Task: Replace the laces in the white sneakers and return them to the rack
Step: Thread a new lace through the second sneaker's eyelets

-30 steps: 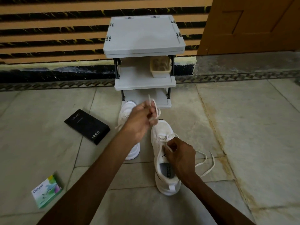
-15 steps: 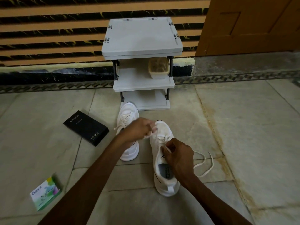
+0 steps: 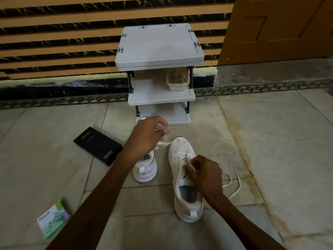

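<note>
On the tiled floor [image 3: 270, 141] before the grey rack [image 3: 160, 98], the left hand [image 3: 146, 136] is curled tight, pinching a white lace [image 3: 164, 142] above the toe of the right sneaker [image 3: 185, 179]. The right hand [image 3: 205, 175] pinches the lace at its eyelets. The left sneaker [image 3: 145, 170] stands just beside.

Floor [image 3: 270, 141]: stone-look tiles, smooth, dull sheen, rusty stain along the joint at 3 o'clock.
Rack [image 3: 160, 44]: grey matt plastic shelves on dark posts.
Tub [image 3: 178, 79] on the middle shelf: cream plastic, smooth.
Right sneaker [image 3: 182, 150]: white woven mesh cloth, matt, with a printed insole.
Left sneaker [image 3: 145, 168]: same white cloth, smooth rubbery sole.
Lace [image 3: 232, 186]: flat white woven cloth.
Black box [image 3: 98, 145] at 9 o'clock: matt card, pale print.
Green box [image 3: 54, 219] at 8 o'clock: glossy printed card.
Door [image 3: 279, 27]: brown wood, satin finish.
</note>
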Motion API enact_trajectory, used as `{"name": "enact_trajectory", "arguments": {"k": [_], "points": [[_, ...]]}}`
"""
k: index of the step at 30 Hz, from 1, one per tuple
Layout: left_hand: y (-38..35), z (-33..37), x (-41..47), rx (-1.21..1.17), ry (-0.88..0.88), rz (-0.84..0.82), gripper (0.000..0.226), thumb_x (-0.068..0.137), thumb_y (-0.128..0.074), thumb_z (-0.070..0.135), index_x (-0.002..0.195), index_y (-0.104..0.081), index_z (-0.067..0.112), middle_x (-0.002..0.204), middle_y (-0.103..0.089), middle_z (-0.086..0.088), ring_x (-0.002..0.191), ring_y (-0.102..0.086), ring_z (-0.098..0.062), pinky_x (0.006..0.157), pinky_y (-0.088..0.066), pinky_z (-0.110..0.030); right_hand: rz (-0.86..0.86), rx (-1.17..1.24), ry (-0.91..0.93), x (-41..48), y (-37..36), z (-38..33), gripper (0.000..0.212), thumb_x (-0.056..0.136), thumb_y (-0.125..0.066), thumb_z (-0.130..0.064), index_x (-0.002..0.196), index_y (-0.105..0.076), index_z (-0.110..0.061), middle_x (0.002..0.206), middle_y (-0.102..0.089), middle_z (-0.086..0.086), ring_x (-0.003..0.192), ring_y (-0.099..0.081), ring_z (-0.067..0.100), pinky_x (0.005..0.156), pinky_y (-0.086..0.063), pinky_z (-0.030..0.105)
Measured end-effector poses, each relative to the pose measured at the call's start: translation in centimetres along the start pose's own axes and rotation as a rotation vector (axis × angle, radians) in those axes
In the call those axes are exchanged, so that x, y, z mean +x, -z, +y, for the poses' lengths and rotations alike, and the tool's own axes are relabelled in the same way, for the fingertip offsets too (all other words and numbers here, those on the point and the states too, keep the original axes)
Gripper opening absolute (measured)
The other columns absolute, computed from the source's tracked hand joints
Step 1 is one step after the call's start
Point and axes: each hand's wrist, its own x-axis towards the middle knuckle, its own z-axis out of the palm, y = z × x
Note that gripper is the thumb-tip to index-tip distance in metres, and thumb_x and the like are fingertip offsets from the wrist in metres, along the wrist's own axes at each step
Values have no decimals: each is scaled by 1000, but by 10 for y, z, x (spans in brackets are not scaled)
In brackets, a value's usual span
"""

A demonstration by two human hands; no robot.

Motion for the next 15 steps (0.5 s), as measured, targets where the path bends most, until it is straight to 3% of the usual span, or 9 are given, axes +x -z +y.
{"name": "enact_trajectory", "arguments": {"k": [3, 5, 8, 11, 15], "points": [[-2, -8, -1, 108, -69, 59, 5, 88, -69, 23, 88, -68, 27, 73, -69, 7, 64, -62, 4, 57, -42, -5, -23, -28, -6, 5, 9, 5, 16, 84, -69, -37, 82, -71, -21, 72, -70, -7, 60, -62, 6, 57, -52, 23], [-14, -12, -4, 85, -88, -41, 14, 87, -69, 21, 76, -70, 30, 70, -71, 8, 68, -65, 0, 71, -48, -17, -64, 10, -19, 10, 11, 10, 11, 83, -70, -32, 81, -74, -22, 71, -69, -9, 61, -63, 6, 55, -48, 21], [-52, -23, -7, 31, -94, -167, 11, 85, -69, 15, 78, -75, 22, 75, -74, 7, 74, -68, -3, 82, -52, -27, -166, 173, -173, 19, 13, 18, 4, 82, -73, -29, 84, -76, -27, 73, -69, -15, 66, -63, 3, 60, -52, 22], [-92, -40, -9, 94, -66, -156, 11, 83, -66, 23, 82, -77, 23, 86, -75, 8, 85, -67, -8, 84, -53, -36, -242, 354, -282, 24, 15, 25, 3, 81, -75, -23, 81, -77, -24, 72, -72, -3, 68, -66, 11, 62, -54, 29], [-118, -49, -9, 367, -101, -26, 18, 85, -58, 32, 92, -75, 27, 97, -71, 7, 95, -61, -16, 86, -46, -36, -301, 551, -364, 25, 19, 23, 6, 81, -73, -11, 82, -78, -15, 79, -73, 12, 68, -65, 17, 52, -51, 22]]}}
